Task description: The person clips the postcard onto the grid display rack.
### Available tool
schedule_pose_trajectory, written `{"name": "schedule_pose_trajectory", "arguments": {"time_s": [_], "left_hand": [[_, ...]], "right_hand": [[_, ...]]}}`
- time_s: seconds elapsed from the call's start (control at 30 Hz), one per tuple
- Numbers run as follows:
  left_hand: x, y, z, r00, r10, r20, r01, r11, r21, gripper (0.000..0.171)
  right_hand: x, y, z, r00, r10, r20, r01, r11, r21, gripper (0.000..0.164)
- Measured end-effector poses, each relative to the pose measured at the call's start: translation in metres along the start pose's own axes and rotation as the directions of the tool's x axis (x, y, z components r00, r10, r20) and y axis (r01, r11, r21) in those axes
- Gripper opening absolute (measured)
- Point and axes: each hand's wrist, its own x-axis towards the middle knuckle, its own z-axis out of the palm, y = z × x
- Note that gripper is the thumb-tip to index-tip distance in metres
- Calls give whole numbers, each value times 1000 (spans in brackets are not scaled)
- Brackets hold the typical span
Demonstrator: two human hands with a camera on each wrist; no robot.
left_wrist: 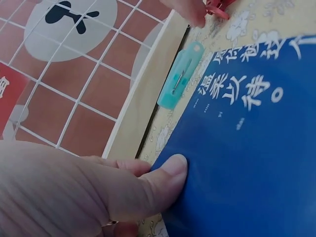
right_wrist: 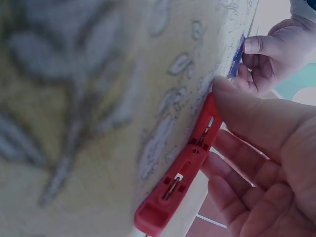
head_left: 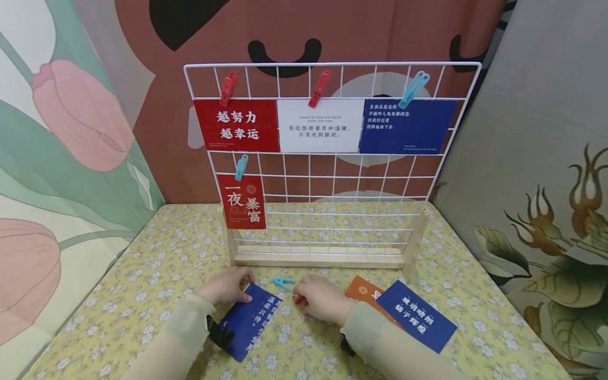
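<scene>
My left hand [head_left: 230,286] pinches the upper edge of a blue card [head_left: 247,327] with white lettering. In the left wrist view the thumb lies on the face of this card [left_wrist: 247,163], with fingers behind its edge. My right hand [head_left: 323,300] is low over the cloth, a red clothespin [head_left: 300,300] at its fingertips. The right wrist view shows the thumb and fingers pinching one end of that clothespin [right_wrist: 170,192]. Between the hands lies a light-blue clothespin [head_left: 283,282], touched by neither.
A white wire grid [head_left: 334,177] in a wooden stand [head_left: 318,259] rises behind the hands. Clothespins hold several cards on it, including a white card [head_left: 318,126] and a narrow red card [head_left: 242,203]. An orange card [head_left: 361,289] lies partly under another blue card [head_left: 418,316] at right.
</scene>
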Motion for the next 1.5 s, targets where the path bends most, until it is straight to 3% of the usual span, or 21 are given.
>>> {"name": "schedule_pose_trajectory", "arguments": {"time_s": [0.13,0.47,0.63,0.77,1.0,1.13,1.27,1.37,1.5], "left_hand": [[-2,1,-1,1000,-25,-10,25,1000,-5,35],[-10,-4,-12,995,-52,-82,36,982,-187,18],[-14,-7,-20,995,-55,-78,32,962,-271,12],[-18,-9,-24,996,-63,-70,36,941,-337,10],[-21,-9,-28,993,-84,-82,42,906,-421,11],[-23,-7,-32,995,-64,-80,23,901,-432,9],[-26,-5,-38,995,-20,-96,-25,893,-450,10],[-28,-3,-43,994,9,-107,-57,888,-456,14],[-30,3,-51,993,28,-115,-79,880,-468,16]], "right_hand": [[0,0,-1,1000,-29,0,29,1000,3,21],[3,-2,0,994,-107,21,109,989,-101,21],[5,2,-3,999,-34,-10,34,999,12,21],[5,6,-7,998,21,-68,-9,986,165,23],[2,11,-15,990,97,-102,-46,908,417,40],[2,14,-19,984,109,-138,-24,859,511,30],[1,19,-24,972,159,-174,-18,787,616,26],[-1,21,-29,959,211,-189,-23,723,690,33],[-3,25,-38,944,253,-213,-14,673,740,35]]}}
